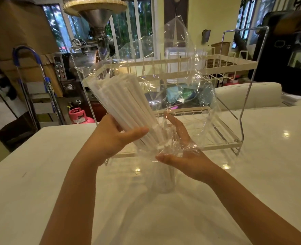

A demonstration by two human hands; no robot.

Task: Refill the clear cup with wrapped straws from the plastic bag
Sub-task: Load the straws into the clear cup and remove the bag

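My left hand (pixel 110 137) grips a thick bundle of white wrapped straws (pixel 126 105) that leans up and to the left. A crumpled clear plastic bag (pixel 186 82) drapes around the bundle and rises to the right. My right hand (pixel 179 151) cups the bag's lower end under the straws' bottom tips, its fingers spread under the plastic. Directly below both hands the clear cup (pixel 163 181) stands on the white table (pixel 252 174), faint and partly hidden by the bag; some straws seem to stand in it.
A white wire dish rack (pixel 225 68) with a metal frame stands on the table just behind my hands. Past the table's far edge are a pink gas cylinder (pixel 78 115), a metal machine with a funnel (pixel 94 20) and a white chair back (pixel 248 94).
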